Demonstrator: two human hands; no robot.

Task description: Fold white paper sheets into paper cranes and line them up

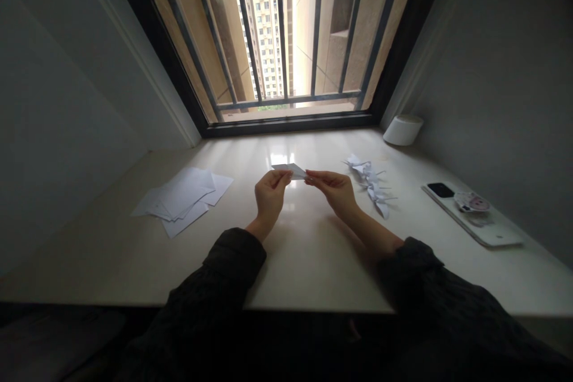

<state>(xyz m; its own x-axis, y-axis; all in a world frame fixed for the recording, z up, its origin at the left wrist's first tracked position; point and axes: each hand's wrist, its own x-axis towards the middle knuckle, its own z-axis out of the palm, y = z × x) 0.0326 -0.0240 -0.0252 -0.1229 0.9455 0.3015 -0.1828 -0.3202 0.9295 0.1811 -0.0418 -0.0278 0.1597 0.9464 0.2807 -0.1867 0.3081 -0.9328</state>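
Observation:
A small piece of folded paper [293, 171] is held up between my two hands, over the middle of the pale sill. My left hand [271, 190] pinches its left and lower side, fingers closed. At its right end, the fingertips of my right hand [333, 188] grip the point of the paper. Just right of that hand stand several folded paper cranes [369, 182] in a row. Loose sheets of white paper [185, 194] lie in an untidy pile to the left. My fingers hide part of the folds.
A phone [474, 215] with a round grip lies at the right. Behind it, a white cylindrical object [403, 130] rests by the wall. The barred window [286, 42] rises at the back of the sill [295, 274], whose front edge runs below my forearms.

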